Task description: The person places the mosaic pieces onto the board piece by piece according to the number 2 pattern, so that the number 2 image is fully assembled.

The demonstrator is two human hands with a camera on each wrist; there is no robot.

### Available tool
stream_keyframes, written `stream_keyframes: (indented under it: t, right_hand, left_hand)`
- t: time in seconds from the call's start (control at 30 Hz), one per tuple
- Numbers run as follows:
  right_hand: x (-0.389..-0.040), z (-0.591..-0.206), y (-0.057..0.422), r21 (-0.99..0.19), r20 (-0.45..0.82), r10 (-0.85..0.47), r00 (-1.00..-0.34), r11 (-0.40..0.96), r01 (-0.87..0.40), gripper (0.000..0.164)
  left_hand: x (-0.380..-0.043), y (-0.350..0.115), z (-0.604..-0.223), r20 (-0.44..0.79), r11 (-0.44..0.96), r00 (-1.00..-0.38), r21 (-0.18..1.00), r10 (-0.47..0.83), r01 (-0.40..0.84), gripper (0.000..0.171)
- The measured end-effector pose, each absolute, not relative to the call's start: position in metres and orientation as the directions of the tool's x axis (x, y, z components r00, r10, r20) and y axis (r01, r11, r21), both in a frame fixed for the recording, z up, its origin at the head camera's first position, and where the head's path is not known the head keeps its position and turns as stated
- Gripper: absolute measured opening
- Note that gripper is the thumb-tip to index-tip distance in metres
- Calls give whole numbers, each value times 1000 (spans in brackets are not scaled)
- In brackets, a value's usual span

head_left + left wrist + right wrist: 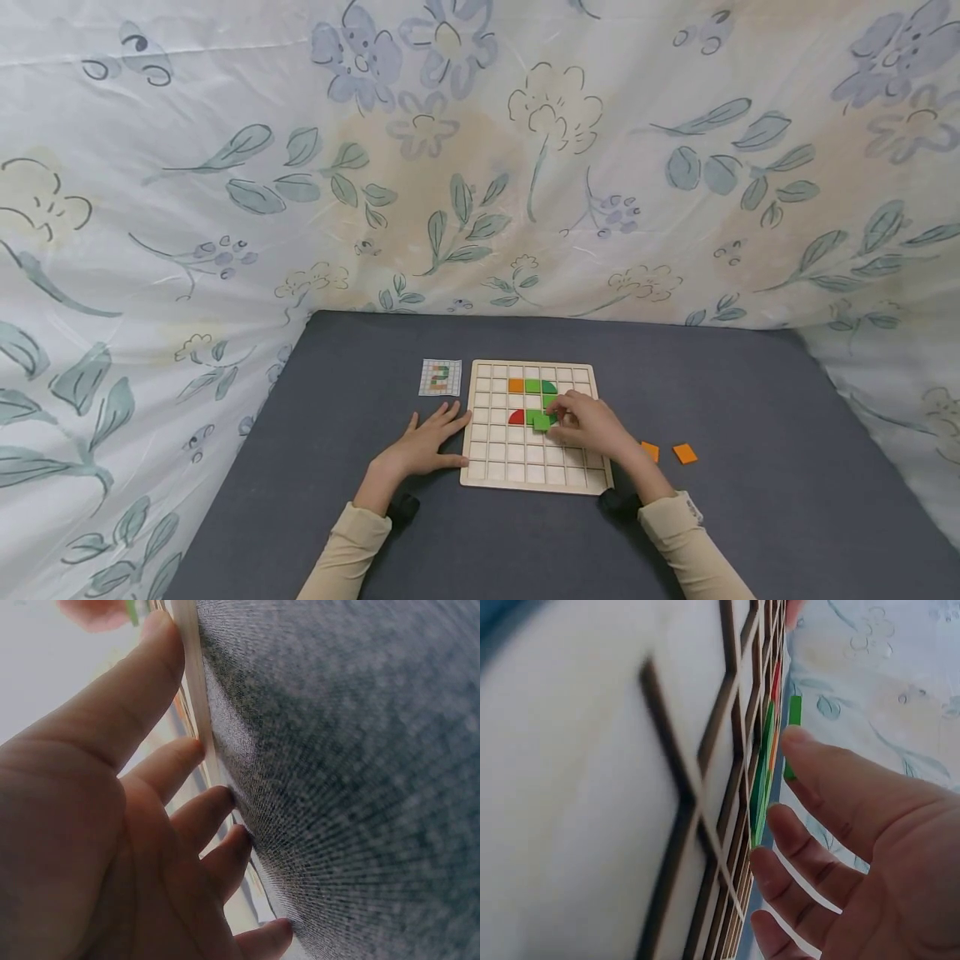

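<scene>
My right hand (588, 423) is over the right half of a wooden grid board (480, 475). Between thumb and finger it pinches a green square tile (541, 423), which stands clear of the grid in the right wrist view. Set in the board's cells are an orange square (516, 386), several green squares, a dark green quarter-circle (549, 387) and a red quarter-circle (516, 418). The right fingers cover part of this group. With fingers spread, my left hand (422, 442) rests on the table, thumb and fingertips at the board's left edge, as the left wrist view also shows.
A small pattern card (440, 377) with a coloured figure on a grid lies left of the board's top corner. Two orange square tiles (685, 453) lie on the dark table (750, 517) beside the right forearm, one partly hidden by it. A floral cloth (480, 275) hangs behind.
</scene>
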State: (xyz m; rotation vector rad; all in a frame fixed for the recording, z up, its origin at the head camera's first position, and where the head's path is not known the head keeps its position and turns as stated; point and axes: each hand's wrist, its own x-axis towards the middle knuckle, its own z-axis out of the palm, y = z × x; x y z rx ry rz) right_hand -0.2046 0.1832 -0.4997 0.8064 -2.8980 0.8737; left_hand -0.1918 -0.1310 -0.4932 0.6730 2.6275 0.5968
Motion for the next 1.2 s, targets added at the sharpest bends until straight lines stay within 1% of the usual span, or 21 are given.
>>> stream_keyframes:
  t: [0.33, 0.67, 0.77, 0.97, 1.2]
  right_hand:
    - [-200, -502, 164, -513, 171, -443, -880, 722, -464, 29]
    - [-195, -501, 145, -511, 118, -405, -907, 758, -405, 26]
    - [-194, -501, 141, -491, 118, -416, -902, 765, -417, 26]
    - [-194, -503, 138, -447, 158, -438, -885, 767, -460, 26]
    - [-195, -504, 135, -433, 159, -432, -888, 778, -455, 27]
  left_hand:
    - [-192, -131, -494, -233, 794, -821, 484, 521, 367, 77]
    - [-192, -131, -494, -228, 790, -818, 486, 528, 375, 77]
    - [-192, -131, -494, -229, 790, -818, 486, 527, 373, 77]
    - [-192, -132, -495, -230, 792, -820, 485, 524, 371, 77]
    - [-193, -131, -495, -231, 794, -820, 480, 523, 372, 78]
